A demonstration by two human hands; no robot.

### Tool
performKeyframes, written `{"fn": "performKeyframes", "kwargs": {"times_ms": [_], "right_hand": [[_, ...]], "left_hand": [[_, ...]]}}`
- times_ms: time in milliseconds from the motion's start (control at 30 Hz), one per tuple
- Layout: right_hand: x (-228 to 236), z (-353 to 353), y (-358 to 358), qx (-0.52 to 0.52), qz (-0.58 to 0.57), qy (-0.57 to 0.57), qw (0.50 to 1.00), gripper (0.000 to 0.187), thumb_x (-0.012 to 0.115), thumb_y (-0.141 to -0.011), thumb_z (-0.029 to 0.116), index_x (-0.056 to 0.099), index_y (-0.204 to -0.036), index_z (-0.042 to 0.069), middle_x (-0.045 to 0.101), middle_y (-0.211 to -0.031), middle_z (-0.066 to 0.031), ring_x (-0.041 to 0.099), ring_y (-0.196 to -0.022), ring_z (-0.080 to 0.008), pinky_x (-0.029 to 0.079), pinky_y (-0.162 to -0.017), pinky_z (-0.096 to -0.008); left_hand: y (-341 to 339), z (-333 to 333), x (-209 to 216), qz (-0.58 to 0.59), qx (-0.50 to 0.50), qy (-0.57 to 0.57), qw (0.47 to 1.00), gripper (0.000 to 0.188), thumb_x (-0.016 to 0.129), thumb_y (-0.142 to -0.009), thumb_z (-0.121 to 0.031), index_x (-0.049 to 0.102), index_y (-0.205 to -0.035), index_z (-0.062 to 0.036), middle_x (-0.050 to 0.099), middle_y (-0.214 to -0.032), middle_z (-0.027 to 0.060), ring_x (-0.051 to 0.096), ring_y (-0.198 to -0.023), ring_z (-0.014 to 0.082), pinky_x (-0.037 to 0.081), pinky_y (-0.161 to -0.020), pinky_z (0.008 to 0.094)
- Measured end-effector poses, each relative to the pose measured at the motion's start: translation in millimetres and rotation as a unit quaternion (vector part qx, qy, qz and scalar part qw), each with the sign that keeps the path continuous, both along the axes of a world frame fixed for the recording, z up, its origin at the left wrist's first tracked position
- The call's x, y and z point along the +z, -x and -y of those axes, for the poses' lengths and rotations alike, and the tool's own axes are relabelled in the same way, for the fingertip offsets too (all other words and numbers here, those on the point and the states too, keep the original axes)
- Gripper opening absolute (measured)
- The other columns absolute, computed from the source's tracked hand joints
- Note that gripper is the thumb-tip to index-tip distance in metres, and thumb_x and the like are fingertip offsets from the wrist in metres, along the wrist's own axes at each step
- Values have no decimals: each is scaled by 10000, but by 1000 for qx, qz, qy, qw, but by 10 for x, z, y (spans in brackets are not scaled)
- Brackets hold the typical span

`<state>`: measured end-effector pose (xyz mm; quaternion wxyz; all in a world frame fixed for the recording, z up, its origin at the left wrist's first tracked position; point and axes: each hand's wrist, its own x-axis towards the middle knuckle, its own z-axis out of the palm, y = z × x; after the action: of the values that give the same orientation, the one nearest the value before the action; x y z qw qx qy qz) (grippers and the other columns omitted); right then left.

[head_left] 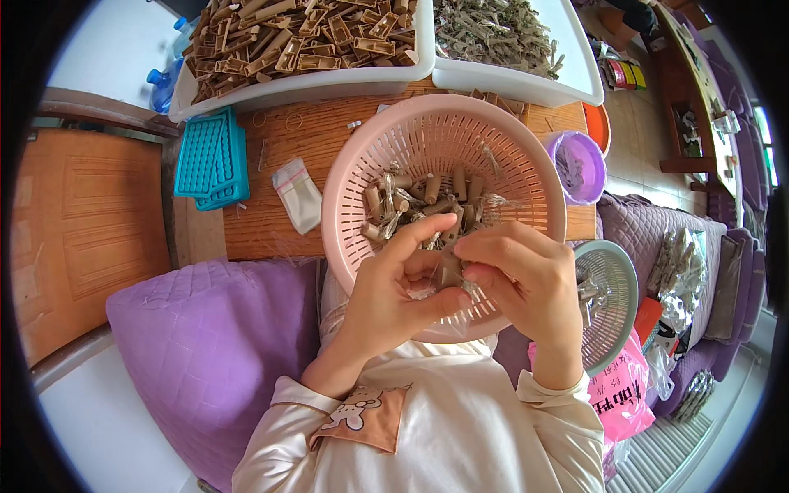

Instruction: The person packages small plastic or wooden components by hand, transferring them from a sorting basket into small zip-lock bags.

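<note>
A small brown plastic piece (449, 270) sits between my two hands, with what looks like clear film hanging below it. My left hand (393, 283) holds it with the thumb beneath and the index finger stretched past it. From the other side, my right hand (526, 275) pinches at its upper end, fingertips pressed together. Both hands are over the near part of a pink slotted basket (538, 164). Inside the basket lie several brown cylindrical pieces (432, 188), some with crinkled clear wrapping around them. My fingers hide part of the held piece.
Behind the basket stand a white bin (304, 88) of brown plastic parts and another (526, 81) of wrapped pieces. Left on the wooden table (267, 226) are teal trays (212, 160) and a clear bag (297, 195). A purple bucket (585, 193) and grey-green basket (620, 283) stand right.
</note>
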<state>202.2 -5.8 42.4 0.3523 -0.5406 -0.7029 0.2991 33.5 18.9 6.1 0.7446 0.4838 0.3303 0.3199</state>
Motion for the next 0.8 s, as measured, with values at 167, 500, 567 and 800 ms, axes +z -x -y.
{"fn": "performKeyframes", "kwargs": {"times_ms": [167,500,567,800], "right_hand": [[-34,3,-46,16,9,-65,998,269,685,-647,65,629,-910,45,553,-920,-101,556,-782,-241,456,-642,-326],[44,-29,-143,9,-44,11,999,214,691,-582,33,626,-785,25,557,-891,-76,564,-770,-200,448,-665,-291],[104,-43,-127,2,-40,10,999,191,697,-599,38,630,-778,32,564,-868,-71,558,-746,-210,447,-653,-303],[97,-24,-76,-51,-48,4,998,149,696,-631,34,620,-759,30,571,-823,-70,553,-720,-217,445,-624,-310]], "left_hand": [[5,-52,8,63,37,77,994,652,699,-724,-53,347,-1272,-19,604,-949,95,564,-839,92,463,-759,219],[-6,-84,94,115,-60,121,984,644,669,-749,-41,320,-1290,-16,575,-1027,127,541,-910,102,448,-785,228],[15,-73,63,108,-72,116,985,652,673,-742,-33,319,-1290,-15,570,-1040,131,539,-926,112,447,-794,241],[46,-96,52,111,-96,101,984,686,698,-712,-25,325,-1288,-21,564,-1062,133,540,-939,118,451,-790,250]]}}
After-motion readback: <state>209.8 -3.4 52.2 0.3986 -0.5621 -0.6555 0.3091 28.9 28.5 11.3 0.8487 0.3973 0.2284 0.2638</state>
